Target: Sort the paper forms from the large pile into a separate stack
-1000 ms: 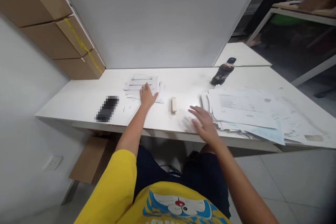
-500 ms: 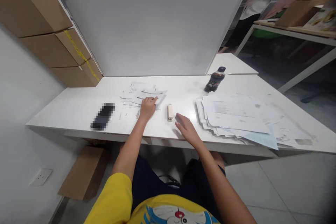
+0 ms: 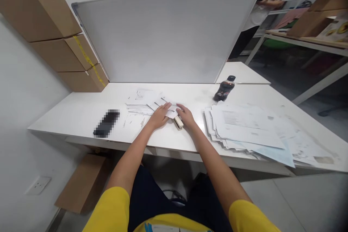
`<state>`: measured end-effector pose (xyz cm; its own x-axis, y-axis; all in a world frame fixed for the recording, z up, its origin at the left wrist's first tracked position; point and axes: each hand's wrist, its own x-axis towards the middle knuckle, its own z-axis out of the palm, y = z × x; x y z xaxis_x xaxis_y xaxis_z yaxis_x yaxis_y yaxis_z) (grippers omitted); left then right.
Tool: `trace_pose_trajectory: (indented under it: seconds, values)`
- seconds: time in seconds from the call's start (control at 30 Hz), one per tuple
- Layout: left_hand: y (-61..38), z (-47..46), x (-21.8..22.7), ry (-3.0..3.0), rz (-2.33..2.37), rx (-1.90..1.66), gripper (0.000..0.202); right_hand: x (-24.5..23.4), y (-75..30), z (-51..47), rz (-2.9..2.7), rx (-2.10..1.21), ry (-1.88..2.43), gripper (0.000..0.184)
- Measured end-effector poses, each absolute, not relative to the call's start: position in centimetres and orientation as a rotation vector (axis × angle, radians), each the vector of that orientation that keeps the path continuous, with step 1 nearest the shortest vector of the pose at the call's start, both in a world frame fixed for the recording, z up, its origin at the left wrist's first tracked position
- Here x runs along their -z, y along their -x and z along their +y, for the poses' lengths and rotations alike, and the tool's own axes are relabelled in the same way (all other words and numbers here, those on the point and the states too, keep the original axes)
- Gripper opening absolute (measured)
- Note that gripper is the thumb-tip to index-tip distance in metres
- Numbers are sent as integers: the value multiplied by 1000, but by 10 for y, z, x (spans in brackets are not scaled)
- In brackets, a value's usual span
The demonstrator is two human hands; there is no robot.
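Note:
On the white table, my left hand [image 3: 161,116] is closed on a few printed sheets of paper [image 3: 172,111], its fingers lying over them. My right hand [image 3: 186,115] has its curled fingertips at the right edge of those same sheets; its thumb is hard to see. A small cream stapler [image 3: 178,121] lies slanted between the hands, its far end covered by the paper. Left of my left hand is a low stack of printed sheets [image 3: 138,107].
A tall paper pile [image 3: 244,123] lies at right, a dark cola bottle [image 3: 224,88] behind it. A blurred black object [image 3: 106,123] lies at left. Cardboard boxes [image 3: 81,52] are stacked beside a whiteboard [image 3: 163,40]. A person [image 3: 261,11] stands at the back right.
My left hand has moved right, bringing the sheets to the stapler. My right hand has moved forward to the paper's edge. The stapler has turned from straight to slanted.

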<state>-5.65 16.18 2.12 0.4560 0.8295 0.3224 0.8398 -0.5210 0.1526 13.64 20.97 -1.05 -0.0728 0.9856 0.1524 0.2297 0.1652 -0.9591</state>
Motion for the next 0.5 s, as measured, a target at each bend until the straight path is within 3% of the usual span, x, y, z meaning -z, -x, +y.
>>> trace_pose_trajectory:
  seconds: [0.23, 0.37, 0.5]
  values:
    - [97, 193, -16, 2019, -2167, 546, 62, 25, -150, 215, -1165, -1067, 1073, 54]
    - [99, 190, -14, 1999, -2148, 579, 36, 23, -147, 221, -1082, -1085, 1113, 61]
    - [103, 182, -15, 1833, -2184, 837, 37, 18, -147, 219, -1008, -1128, 1129, 64]
